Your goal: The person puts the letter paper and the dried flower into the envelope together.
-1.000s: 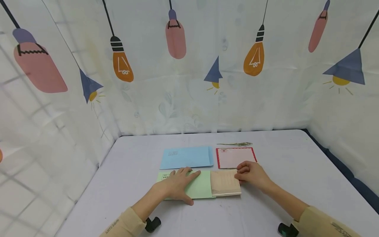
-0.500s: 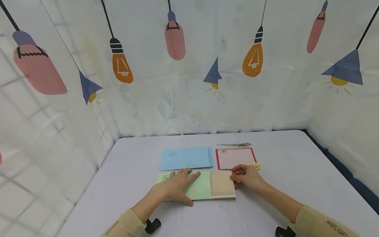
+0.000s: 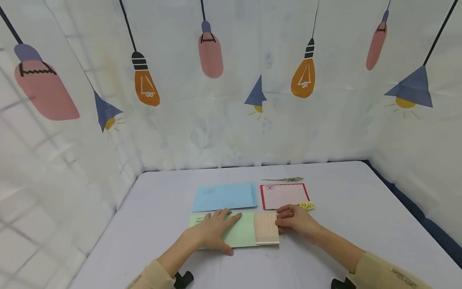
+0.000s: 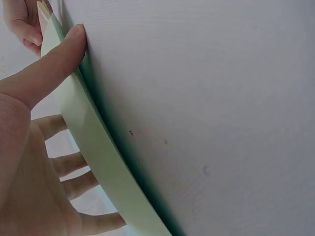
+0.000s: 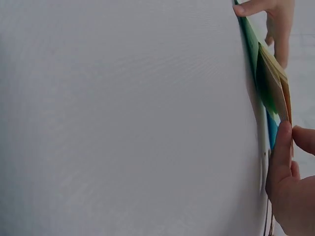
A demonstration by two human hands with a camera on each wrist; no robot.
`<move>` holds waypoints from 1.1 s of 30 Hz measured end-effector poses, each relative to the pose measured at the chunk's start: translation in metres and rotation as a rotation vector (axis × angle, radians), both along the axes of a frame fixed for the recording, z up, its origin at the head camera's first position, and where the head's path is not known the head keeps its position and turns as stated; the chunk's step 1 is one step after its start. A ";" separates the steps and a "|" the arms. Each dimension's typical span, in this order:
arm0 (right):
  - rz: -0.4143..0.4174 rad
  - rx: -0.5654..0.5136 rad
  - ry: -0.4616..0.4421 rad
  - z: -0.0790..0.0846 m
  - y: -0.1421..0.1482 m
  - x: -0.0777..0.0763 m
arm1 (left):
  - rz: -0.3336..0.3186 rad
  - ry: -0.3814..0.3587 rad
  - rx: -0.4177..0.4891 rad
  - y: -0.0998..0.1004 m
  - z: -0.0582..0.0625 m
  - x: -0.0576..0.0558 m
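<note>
A light green envelope (image 3: 247, 232) lies on the table, its right end open. Across its left part my left hand (image 3: 213, 232) rests with fingers spread, the thumb at the near edge in the left wrist view. Folded beige lined paper (image 3: 266, 229) sticks out of the envelope's right end; the rest of it is hidden inside. My right hand (image 3: 297, 221) pinches the outer right edge of that paper. In the right wrist view, the paper (image 5: 275, 81) shows its folded layers slightly apart, between thumb and fingers.
Behind the green envelope lie a blue envelope (image 3: 223, 197) and a pink card with a red border (image 3: 283, 196). A small yellow item (image 3: 306, 206) sits at the card's lower right corner. A dried sprig (image 3: 285, 179) lies beyond the card.
My right hand has moved left with the lined paper, and less of it sticks out of the green envelope. The yellow item has come into view behind that hand. My left hand stays in place.
</note>
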State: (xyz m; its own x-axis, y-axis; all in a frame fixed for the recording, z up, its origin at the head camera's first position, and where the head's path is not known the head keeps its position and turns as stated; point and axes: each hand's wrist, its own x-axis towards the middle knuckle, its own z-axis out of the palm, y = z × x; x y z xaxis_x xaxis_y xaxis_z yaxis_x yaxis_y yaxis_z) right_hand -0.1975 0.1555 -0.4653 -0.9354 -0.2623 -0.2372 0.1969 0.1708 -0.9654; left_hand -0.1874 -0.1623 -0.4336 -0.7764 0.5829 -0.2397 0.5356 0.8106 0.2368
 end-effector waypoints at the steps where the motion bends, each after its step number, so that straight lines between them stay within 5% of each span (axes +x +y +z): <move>1: -0.002 -0.003 -0.004 0.000 -0.001 -0.001 | 0.002 0.002 -0.001 0.000 0.000 0.000; 21: 0.047 -0.138 -0.047 0.001 -0.019 -0.004 | 0.005 0.014 -0.008 0.000 -0.003 0.001; 33: 0.045 -0.122 -0.043 -0.001 -0.020 -0.006 | -0.011 0.020 0.000 0.003 -0.005 -0.002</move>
State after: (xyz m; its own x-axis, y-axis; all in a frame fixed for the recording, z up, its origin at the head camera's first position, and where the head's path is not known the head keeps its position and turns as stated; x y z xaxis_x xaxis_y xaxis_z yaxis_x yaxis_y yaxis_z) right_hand -0.2038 0.1354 -0.4665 -0.9118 -0.3330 -0.2405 0.2333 0.0621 -0.9704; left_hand -0.1893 -0.1594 -0.4383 -0.7747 0.5912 -0.2243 0.5489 0.8049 0.2256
